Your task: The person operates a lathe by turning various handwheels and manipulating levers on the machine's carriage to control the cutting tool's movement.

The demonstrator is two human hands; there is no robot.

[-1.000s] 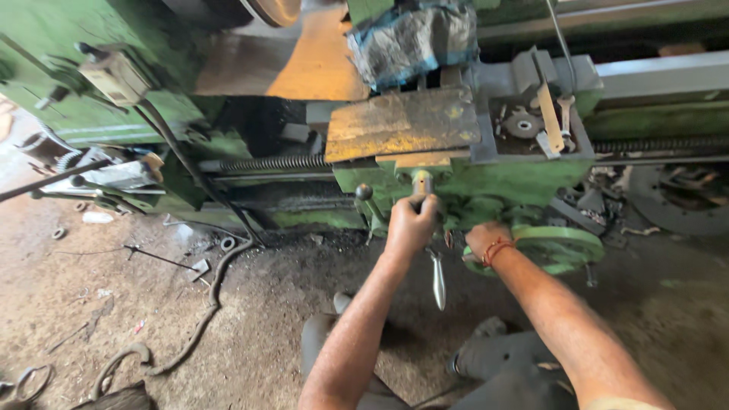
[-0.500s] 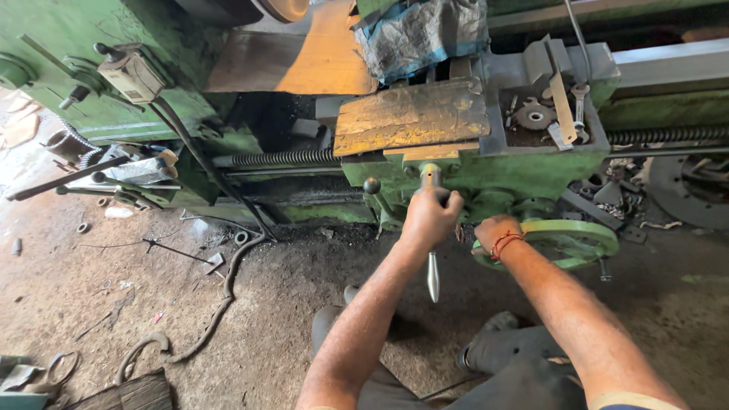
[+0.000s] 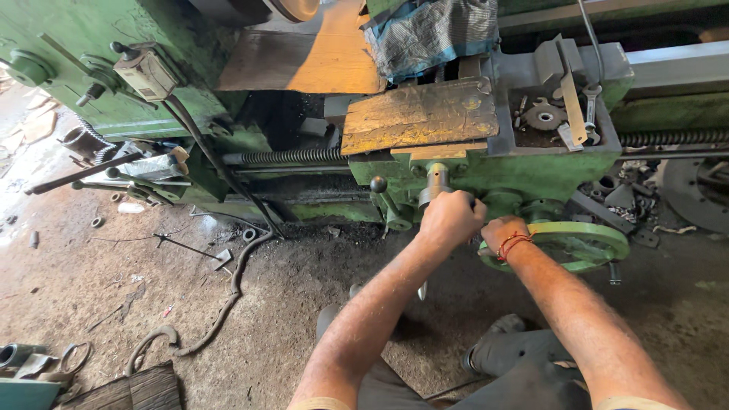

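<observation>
both hands same as b4: left hand (image 3: 449, 218) fisted on crank handle (image 3: 435, 182), right hand (image 3: 503, 231) gripping green handwheel (image 3: 581, 244).

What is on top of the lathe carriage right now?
A worn wooden board lies on the carriage, with a blue cloth behind it. The tray to its right holds a spanner and small metal parts. The board covers whatever is beneath it.

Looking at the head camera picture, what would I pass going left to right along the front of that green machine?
Grey switch box → long threaded screw → black ball-knob lever → left hand on a metal handle → right hand → green handwheel.
</observation>
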